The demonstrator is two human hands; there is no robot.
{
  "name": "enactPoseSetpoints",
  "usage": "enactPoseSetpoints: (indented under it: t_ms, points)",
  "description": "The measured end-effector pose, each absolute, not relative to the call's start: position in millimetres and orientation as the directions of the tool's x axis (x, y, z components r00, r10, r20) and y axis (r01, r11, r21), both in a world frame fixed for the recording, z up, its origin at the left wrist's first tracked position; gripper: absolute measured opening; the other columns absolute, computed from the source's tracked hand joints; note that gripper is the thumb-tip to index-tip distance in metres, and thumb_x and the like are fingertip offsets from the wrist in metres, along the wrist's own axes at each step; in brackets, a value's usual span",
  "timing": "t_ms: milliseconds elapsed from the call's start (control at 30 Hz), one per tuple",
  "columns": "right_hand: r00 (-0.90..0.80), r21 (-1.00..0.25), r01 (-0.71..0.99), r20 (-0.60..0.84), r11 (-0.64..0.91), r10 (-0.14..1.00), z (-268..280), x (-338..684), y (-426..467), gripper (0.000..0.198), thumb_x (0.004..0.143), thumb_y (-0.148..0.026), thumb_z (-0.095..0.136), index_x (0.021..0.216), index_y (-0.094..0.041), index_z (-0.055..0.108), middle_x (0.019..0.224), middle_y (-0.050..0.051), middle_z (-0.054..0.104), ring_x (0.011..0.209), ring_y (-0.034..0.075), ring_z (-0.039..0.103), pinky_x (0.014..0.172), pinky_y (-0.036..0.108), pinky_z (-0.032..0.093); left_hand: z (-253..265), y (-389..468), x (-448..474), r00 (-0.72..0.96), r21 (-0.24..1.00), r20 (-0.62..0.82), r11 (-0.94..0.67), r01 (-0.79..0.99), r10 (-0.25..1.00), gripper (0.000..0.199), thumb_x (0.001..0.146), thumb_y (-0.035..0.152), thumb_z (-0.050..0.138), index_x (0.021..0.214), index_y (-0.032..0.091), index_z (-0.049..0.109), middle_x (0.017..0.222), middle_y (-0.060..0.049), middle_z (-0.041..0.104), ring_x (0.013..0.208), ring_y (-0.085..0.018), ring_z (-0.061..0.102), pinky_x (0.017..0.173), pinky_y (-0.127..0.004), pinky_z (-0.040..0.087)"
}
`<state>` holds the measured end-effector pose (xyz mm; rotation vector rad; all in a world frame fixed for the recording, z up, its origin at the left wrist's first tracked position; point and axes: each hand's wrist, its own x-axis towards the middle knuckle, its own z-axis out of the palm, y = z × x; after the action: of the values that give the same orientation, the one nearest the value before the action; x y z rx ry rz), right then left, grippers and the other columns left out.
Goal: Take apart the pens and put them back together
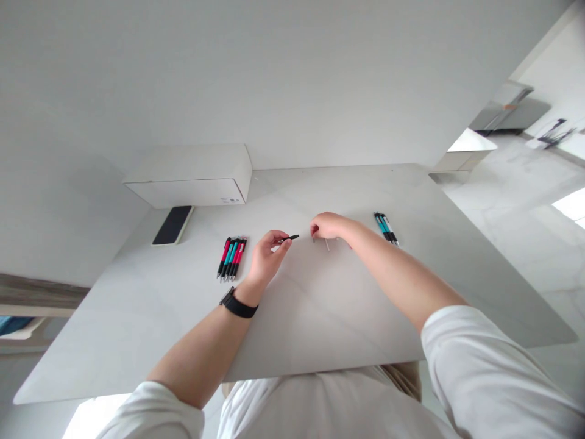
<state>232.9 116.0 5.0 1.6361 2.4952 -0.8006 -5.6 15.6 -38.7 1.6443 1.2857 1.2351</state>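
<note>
My left hand [267, 256] wears a black watch on its wrist and pinches a short black pen part [291, 237] above the table. Across from it, my right hand [325, 225] is lowered with fingers curled together at the tabletop. A tiny piece shows by its fingertips, but I cannot make out what they hold. Just under that hand lies a thin pale stick [327, 245], like a pen refill, with other small bits partly hidden by the forearm. To the left of my left hand, several red and teal pens [232, 259] lie side by side.
A few teal and white pens [386, 228] lie right of my right arm. A dark-screened phone [172, 225] rests at the left, before a long white box [192, 192] against the wall. The white table [137, 329] has rounded corners.
</note>
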Motion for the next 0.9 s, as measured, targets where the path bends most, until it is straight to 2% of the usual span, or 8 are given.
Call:
enactPoseSetpoints:
  t_ms: [200, 467, 633, 800, 900]
  points:
    - [-0.432, -0.382, 0.868, -0.267, 0.317, 0.861, 7, 236, 108, 0.015, 0.076, -0.020, 0.080, 0.088, -0.028, 0.082, 0.095, 0.005, 0.079, 0.081, 0.022, 0.068, 0.069, 0.031, 0.043, -42, 17, -5, 0.062, 0.914, 0.260, -0.266, 0.306, 0.964, 0.025, 0.094, 0.044, 0.069, 0.107, 0.022, 0.069, 0.105, -0.007, 0.074, 0.095, -0.021, 0.069, 0.087, -0.035, 0.055]
    - [-0.433, -0.356, 0.867, -0.189, 0.349, 0.881, 2, 238, 86, 0.022, 0.077, -0.032, 0.082, 0.097, -0.026, 0.079, 0.099, 0.007, 0.077, 0.085, 0.022, 0.067, 0.068, 0.030, 0.042, -42, 18, -4, 0.069, 0.902, 0.266, -0.274, 0.335, 0.961, 0.027, 0.093, 0.045, 0.070, 0.106, 0.022, 0.070, 0.103, -0.007, 0.075, 0.094, -0.021, 0.070, 0.087, -0.034, 0.055]
    - [-0.419, -0.367, 0.864, -0.143, 0.345, 0.897, -3, 236, 83, 0.017, 0.080, -0.026, 0.078, 0.097, -0.025, 0.077, 0.104, 0.007, 0.075, 0.091, 0.022, 0.067, 0.072, 0.029, 0.043, -41, 17, -4, 0.087, 0.901, 0.267, -0.281, 0.331, 0.960, 0.027, 0.093, 0.045, 0.070, 0.106, 0.022, 0.070, 0.104, -0.007, 0.075, 0.096, -0.021, 0.071, 0.087, -0.034, 0.055]
    - [-0.399, -0.473, 0.812, -0.021, 0.342, 0.917, 6, 238, 70, 0.020, 0.081, -0.023, 0.078, 0.101, -0.024, 0.076, 0.104, 0.005, 0.074, 0.094, 0.020, 0.066, 0.080, 0.028, 0.044, -40, 15, -4, 0.109, 0.901, 0.268, -0.289, 0.325, 0.957, 0.024, 0.093, 0.042, 0.070, 0.107, 0.023, 0.070, 0.107, -0.007, 0.075, 0.098, -0.021, 0.071, 0.092, -0.036, 0.055]
    - [-0.405, -0.623, 0.715, 0.002, 0.318, 0.914, 14, 238, 51, 0.023, 0.087, -0.036, 0.075, 0.108, -0.026, 0.075, 0.103, 0.003, 0.075, 0.085, 0.017, 0.064, 0.075, 0.027, 0.043, -38, 13, -3, 0.138, 0.896, 0.274, -0.305, 0.323, 0.952, 0.021, 0.094, 0.039, 0.069, 0.107, 0.023, 0.070, 0.108, -0.007, 0.075, 0.100, -0.021, 0.071, 0.095, -0.036, 0.055]
